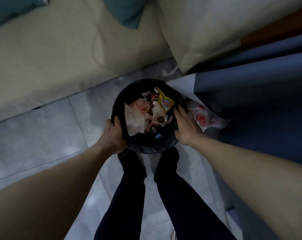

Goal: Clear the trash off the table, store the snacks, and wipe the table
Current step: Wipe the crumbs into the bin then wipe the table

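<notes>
A round trash bin lined with a black bag (147, 144) stands on the tiled floor just in front of my feet. Inside lie crumpled tissues (135, 116), a yellow snack wrapper (165, 102), foil wrappers and a blue bottle cap (158, 137). My left hand (112, 134) grips the bin's left rim, thumb curled over the bag's edge. My right hand (186, 124) rests against the right rim with fingers spread and fairly straight.
A beige sofa (60, 58) with teal cushions fills the far side. A blue cloth (259, 101) hangs on the right, over a white plastic bag with red print (205, 118). My legs in dark trousers stand on the grey floor tiles (34, 141).
</notes>
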Motion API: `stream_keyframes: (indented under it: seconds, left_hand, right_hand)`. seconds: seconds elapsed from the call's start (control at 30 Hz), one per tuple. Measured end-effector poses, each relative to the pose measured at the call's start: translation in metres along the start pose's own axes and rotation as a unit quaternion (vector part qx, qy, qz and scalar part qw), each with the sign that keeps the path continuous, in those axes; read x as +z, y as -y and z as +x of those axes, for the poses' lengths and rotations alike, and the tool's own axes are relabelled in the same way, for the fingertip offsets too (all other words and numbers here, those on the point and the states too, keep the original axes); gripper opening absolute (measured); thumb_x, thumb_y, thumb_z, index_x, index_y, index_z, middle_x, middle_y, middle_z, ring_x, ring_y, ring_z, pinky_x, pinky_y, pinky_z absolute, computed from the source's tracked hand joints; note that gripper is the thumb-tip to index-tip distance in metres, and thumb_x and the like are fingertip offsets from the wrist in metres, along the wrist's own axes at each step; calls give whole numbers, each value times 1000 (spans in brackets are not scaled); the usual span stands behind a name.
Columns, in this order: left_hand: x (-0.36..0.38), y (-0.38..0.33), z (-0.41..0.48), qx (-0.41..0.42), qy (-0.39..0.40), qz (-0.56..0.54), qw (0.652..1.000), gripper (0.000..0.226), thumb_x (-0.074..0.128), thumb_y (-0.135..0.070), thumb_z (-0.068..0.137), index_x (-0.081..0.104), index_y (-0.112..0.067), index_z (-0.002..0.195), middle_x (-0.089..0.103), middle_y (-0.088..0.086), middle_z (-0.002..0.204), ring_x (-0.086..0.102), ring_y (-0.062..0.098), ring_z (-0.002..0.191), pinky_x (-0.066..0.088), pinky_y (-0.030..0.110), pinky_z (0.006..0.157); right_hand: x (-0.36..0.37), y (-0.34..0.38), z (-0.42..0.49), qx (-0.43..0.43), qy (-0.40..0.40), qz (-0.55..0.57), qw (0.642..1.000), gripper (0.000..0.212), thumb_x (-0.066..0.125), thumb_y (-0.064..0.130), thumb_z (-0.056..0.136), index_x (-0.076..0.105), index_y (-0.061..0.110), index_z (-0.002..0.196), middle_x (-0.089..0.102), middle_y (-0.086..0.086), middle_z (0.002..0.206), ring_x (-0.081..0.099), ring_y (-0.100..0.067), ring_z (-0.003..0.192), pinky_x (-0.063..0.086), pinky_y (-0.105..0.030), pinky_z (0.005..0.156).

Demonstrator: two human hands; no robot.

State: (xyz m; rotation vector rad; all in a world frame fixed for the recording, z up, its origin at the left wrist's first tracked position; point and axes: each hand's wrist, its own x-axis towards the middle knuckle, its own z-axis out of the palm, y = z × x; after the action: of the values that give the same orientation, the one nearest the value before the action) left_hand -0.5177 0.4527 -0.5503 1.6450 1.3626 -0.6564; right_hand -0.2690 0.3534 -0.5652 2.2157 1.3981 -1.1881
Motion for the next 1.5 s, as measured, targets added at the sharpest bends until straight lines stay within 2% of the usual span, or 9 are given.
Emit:
stream_keyframes:
  seconds: [0.1, 0.2, 0.33, 0.47, 0.57, 0.7, 1.0, 1.3, 1.5]
  left_hand:
    - [-13, -8, -6, -14, 41, 23, 999, 95, 67, -19, 87, 5, -9, 157, 18, 22, 153, 38, 46, 135, 40, 40, 111]
    - [-37, -23, -20, 2, 40, 48, 998, 91, 64, -20, 87, 7, -10, 158, 20, 18, 156, 41, 42, 136, 38, 43, 113]
    - [-84, -60, -56, 48, -13, 87, 995, 80, 58, -21, 89, 15, -12, 157, 27, 14, 155, 47, 39, 130, 44, 45, 105]
    - [-133, -103, -106, 101, -70, 134, 983, 71, 50, -25, 97, 17, -12, 158, 20, 13, 164, 26, 31, 148, 30, 43, 119]
    - [-167, -136, -149, 128, -114, 174, 970, 68, 44, -34, 101, 15, -15, 159, 21, 9, 165, 22, 28, 150, 25, 42, 121]
    - [-207, -180, -206, 161, -161, 207, 952, 65, 40, -37, 101, 17, -18, 159, 24, 5, 163, 22, 27, 150, 24, 42, 121]
    - [-271, -279, -314, 255, -264, 247, 897, 62, 38, -43, 100, 24, -19, 156, 34, 3, 158, 32, 29, 143, 28, 42, 116]
    - [-261, -378, -379, 360, -225, 280, 861, 63, 28, -45, 104, 10, -22, 160, 14, 4, 167, 10, 28, 154, 11, 44, 124]
    - [-208, -449, -400, 420, -178, 330, 826, 64, 27, -49, 104, 5, -27, 161, 10, 1, 168, 8, 28, 154, 12, 44, 124]
  right_hand:
    - [-11, 5, -11, 2, 23, 28, 999, 88, 61, 10, 89, 8, 23, 158, -4, 4, 166, 4, -34, 150, 26, -44, 118]
    - [-33, 16, -26, 2, -2, 53, 999, 83, 62, 24, 91, 14, 22, 158, 2, 0, 166, 6, -35, 150, 21, -47, 121]
    - [-83, 36, -59, -15, -47, 74, 996, 76, 58, 41, 94, 21, 18, 156, 11, -4, 165, 8, -32, 150, 16, -43, 122]
    - [-148, 52, -105, -25, -90, 49, 994, 73, 47, 56, 96, 21, 23, 156, 10, 3, 166, 8, -26, 151, 21, -46, 119]
    - [-198, 62, -142, -39, -118, 29, 992, 74, 41, 62, 95, 22, 24, 156, 11, 2, 166, 8, -25, 152, 17, -47, 120]
    - [-260, 67, -194, -50, -170, 21, 984, 75, 34, 67, 94, 23, 25, 156, 16, 1, 165, 11, -27, 151, 14, -51, 120]
    - [-359, 48, -313, -30, -255, 47, 965, 74, 26, 66, 97, 20, 23, 157, 11, 2, 166, 4, -22, 152, 7, -43, 122]
    - [-376, -17, -417, 70, -308, 105, 943, 75, 17, 70, 97, 15, 27, 158, 4, 5, 167, -2, -23, 153, 5, -51, 122]
    - [-356, -73, -468, 151, -357, 147, 910, 75, 18, 70, 97, 17, 26, 158, 8, 4, 166, 3, -25, 153, 8, -52, 122]
